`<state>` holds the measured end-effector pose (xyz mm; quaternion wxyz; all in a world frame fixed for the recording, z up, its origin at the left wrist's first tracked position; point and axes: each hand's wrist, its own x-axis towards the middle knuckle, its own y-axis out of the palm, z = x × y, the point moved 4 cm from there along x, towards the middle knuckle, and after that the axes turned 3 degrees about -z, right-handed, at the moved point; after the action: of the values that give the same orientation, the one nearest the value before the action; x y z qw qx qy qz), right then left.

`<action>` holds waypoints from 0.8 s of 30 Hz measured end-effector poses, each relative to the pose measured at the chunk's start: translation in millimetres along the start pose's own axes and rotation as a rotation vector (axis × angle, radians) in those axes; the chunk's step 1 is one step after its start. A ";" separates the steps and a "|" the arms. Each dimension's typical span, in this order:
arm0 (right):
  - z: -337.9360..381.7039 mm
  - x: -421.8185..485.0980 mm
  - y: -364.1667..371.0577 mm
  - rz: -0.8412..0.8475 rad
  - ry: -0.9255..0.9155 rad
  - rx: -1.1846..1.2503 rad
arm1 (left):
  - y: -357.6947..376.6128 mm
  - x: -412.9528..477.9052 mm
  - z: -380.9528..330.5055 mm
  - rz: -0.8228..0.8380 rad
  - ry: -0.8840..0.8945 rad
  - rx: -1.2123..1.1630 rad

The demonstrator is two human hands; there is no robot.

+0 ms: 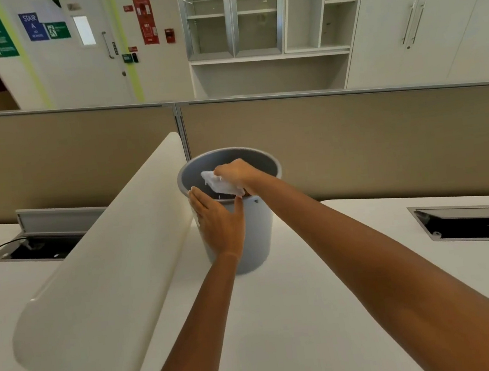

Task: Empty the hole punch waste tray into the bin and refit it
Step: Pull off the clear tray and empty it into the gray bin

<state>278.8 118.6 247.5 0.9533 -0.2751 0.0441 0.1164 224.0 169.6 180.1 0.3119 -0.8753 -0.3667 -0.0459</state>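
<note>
A grey round bin (pixel 255 239) stands on the white desk (pixel 311 299) near the partition. My left hand (pixel 218 218) lies flat against the bin's near wall, thumb up at the rim, fingers spread. My right hand (pixel 235 172) reaches over the bin's mouth and grips a clear plastic waste tray (pixel 220 185), held tilted over the opening. A few small white bits show under the tray. The hole punch itself is out of view.
A curved white divider (pixel 101 250) runs along the left of the bin. Beige partition panels (pixel 355 148) rise behind it. Cable openings sit in the desk at the left (pixel 35 250) and right (pixel 472 220). Cabinets and a door stand beyond.
</note>
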 end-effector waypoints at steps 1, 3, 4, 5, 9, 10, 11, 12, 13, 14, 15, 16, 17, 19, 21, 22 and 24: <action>0.1 0.4 3.6 0.036 0.003 -0.060 | -0.2 -0.2 0.4 -0.003 0.000 0.004; -2.0 5.8 9.5 0.088 -0.027 -0.197 | -0.4 -0.2 0.8 -0.011 0.007 0.012; -2.9 6.6 11.3 0.100 -0.035 -0.211 | -0.4 -0.1 1.0 -0.012 0.010 0.019; -3.9 8.0 12.1 0.119 -0.030 -0.210 | -0.3 -0.2 0.6 -0.011 0.012 0.022; -4.9 11.9 9.2 0.086 -0.074 -0.246 | 0.3 -0.4 0.6 -0.017 0.013 0.025; -6.0 14.8 8.5 0.077 -0.085 -0.255 | 0.4 -0.6 0.9 -0.015 0.015 0.025; -7.1 16.7 8.6 0.080 -0.090 -0.271 | 0.6 -0.7 1.2 -0.012 0.017 0.025; -7.8 17.5 9.8 0.096 -0.088 -0.288 | 0.8 -0.6 1.3 -0.009 0.018 0.025; -9.0 19.7 10.7 0.106 -0.090 -0.292 | 0.8 -0.5 1.4 -0.009 0.019 0.023; -9.8 21.8 10.6 0.098 -0.096 -0.286 | 0.6 -0.4 1.3 -0.010 0.020 0.021; -10.0 22.8 9.8 0.080 -0.103 -0.279 | 0.5 -0.6 1.2 -0.012 0.020 0.021; -9.5 22.5 9.1 0.070 -0.109 -0.276 | 0.4 -0.7 1.1 -0.012 0.021 0.024; -9.7 23.0 9.3 0.074 -0.116 -0.279 | 0.2 -0.8 1.0 -0.011 0.020 0.027; -11.4 24.8 9.8 0.105 -0.110 -0.286 | -0.2 -0.8 0.8 -0.010 0.021 0.038; -12.4 24.2 6.8 0.106 -0.078 -0.228 | -0.9 -0.9 0.3 -0.010 0.020 0.047; -12.8 25.0 3.9 0.095 -0.049 -0.166 | -0.8 -0.9 -0.1 -0.009 0.019 0.047; -13.9 26.0 -3.1 0.087 0.011 -0.013 | -1.3 -1.2 -0.8 -0.003 0.012 0.042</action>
<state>304.5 113.8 233.5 0.9453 -0.2796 0.0606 0.1565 222.4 169.1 181.1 0.3322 -0.8678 -0.3670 -0.0437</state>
